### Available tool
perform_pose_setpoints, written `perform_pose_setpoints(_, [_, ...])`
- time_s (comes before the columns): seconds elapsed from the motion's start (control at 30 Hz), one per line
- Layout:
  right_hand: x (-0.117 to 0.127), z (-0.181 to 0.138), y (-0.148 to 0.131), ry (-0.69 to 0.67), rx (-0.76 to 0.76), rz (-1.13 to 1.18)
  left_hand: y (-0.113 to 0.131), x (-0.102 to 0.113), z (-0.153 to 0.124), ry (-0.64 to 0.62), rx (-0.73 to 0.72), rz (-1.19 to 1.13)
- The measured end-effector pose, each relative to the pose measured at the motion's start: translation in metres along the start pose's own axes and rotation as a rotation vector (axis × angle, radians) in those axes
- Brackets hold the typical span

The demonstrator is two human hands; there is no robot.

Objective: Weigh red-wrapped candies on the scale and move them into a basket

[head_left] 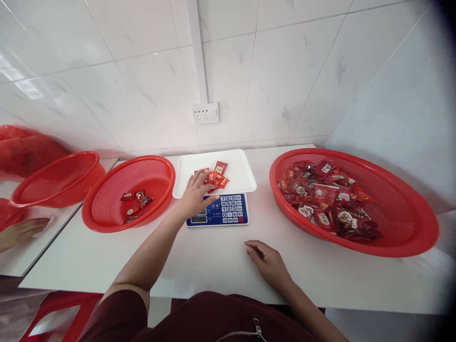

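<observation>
My left hand [197,194] reaches over the white tray [184,164] of a digital scale, fingers spread and touching the near edge of a small pile of red wrapped packets [218,177] with gold print. Below the tray, the wrist partly covers the scale's blue keypad and display panel [217,210]. On the tabletop in front of the scale rests my right hand [269,262], its fingers loosely curled, nothing visible in them.
A large red basket [399,199] full of assorted red packets stands at right. Left of the scale, a red basket [101,202] holds several packets. Farther left are another red basket [60,178], a red bag [28,152] and another person's hand [26,230]. A tiled wall closes the back.
</observation>
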State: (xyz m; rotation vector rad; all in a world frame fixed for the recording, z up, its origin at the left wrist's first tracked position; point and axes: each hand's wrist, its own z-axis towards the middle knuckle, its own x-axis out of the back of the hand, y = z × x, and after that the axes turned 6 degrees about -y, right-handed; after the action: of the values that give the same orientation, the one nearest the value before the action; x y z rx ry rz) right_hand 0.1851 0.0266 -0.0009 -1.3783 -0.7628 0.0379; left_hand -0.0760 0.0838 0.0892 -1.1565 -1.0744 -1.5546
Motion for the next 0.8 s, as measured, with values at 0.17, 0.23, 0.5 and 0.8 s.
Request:
perform_pose_setpoints(0.17, [-0.001,0.000,0.001,0.003,-0.013,0.006,-0.005,0.004,0.002,0.036,0.005,-0.048])
perform_pose_setpoints(0.23, [0.000,0.000,-0.001,0.003,-0.018,0.011,-0.007,0.005,0.008,0.040,0.007,-0.068])
perform_pose_setpoints(0.5, [0.001,0.000,-0.005,0.010,-0.025,0.024,-0.015,-0.004,0.026,-0.088,0.034,-0.073])
perform_pose_setpoints(0.8, [-0.001,0.000,-0.004,0.008,-0.073,0.041,-0.016,0.007,0.055,-0.126,0.063,-0.284])
